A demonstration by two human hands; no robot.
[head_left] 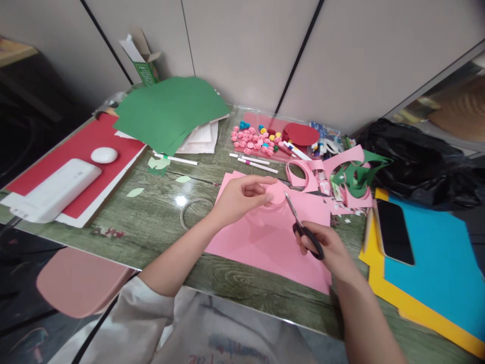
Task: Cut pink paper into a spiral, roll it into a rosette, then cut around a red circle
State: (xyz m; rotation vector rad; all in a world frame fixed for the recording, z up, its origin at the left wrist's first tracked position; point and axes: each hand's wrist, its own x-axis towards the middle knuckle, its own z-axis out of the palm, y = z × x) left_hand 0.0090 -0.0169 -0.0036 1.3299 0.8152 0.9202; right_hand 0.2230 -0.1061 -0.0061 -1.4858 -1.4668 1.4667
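Note:
Between the thumb and fingers of my left hand is a round piece of pink paper, held a little above the table. My right hand grips black-handled scissors, with the blade tips at the right edge of that pink piece. Under both hands lie large sheets of pink paper. Right of the blades is a heap of cut pink paper scraps, mixed with green scraps.
Behind my hands a clear tray bears small pink rolls and red paper circles. Green sheets lie back left, near a white device. A phone rests on blue paper at right.

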